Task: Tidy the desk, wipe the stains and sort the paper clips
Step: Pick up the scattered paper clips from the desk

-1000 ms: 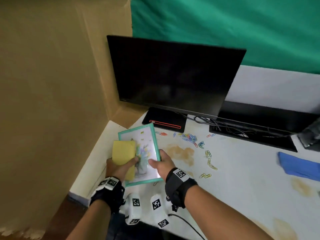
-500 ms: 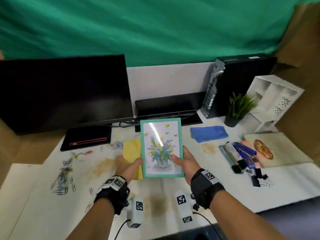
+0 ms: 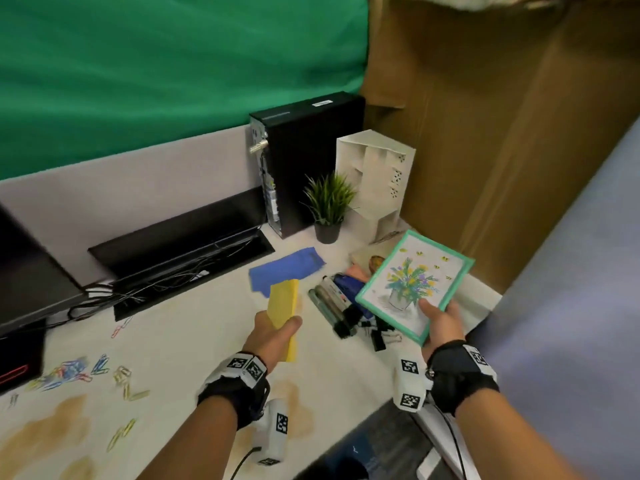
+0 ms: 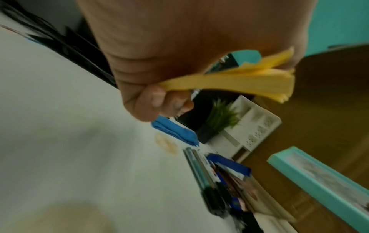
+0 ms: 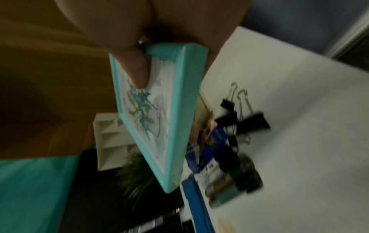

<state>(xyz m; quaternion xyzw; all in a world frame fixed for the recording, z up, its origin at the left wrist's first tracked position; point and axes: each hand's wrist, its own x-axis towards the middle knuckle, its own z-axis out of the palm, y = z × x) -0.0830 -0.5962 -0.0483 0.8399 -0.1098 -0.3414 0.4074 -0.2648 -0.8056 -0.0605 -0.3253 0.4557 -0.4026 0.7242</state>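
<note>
Right hand point(image 3: 440, 323) is clamped on the picture frame point(image 3: 415, 284) at its near corner, thumb on the glass front, fingers point(image 5: 131, 63) wrapped behind. Frame is held in the air over the right end of the surface point(image 3: 194, 327), tilted, above the marker and clip pile.

Left hand point(image 3: 273, 336) fingers are curled tight round a folded yellow cloth point(image 3: 284, 308), also off the surface, mid-desk.

Handling, my read:
- Frame: stiff, light, glass front probably fragile and slick. A one-corner pinch lets it swing, so better to grip along an edge or support the back before setting it down. Stand it somewhere clear near the plant point(image 3: 329, 202) or the white organizer point(image 3: 375, 178).
- Yellow cloth: soft, limp, no grip issue. Bunch it flat under the palm for wiping.
- Paper clips point(image 3: 69, 370): tiny, light, slippery, scattered at near left. Sweep into a heap, then pinch.

Counts:
- 1 frame, 1 yellow cloth, 1 blue cloth point(image 3: 285, 270) lying flat at the far side.
- Brown stains point(image 3: 45, 424): at least 3 patches visible, near left and near centre.
- Markers point(image 3: 332, 306): about 3, blurred.
- Black binder clips point(image 5: 242, 119): at least 3.
- Paper clips: too blurred to count, well over a dozen.
</note>
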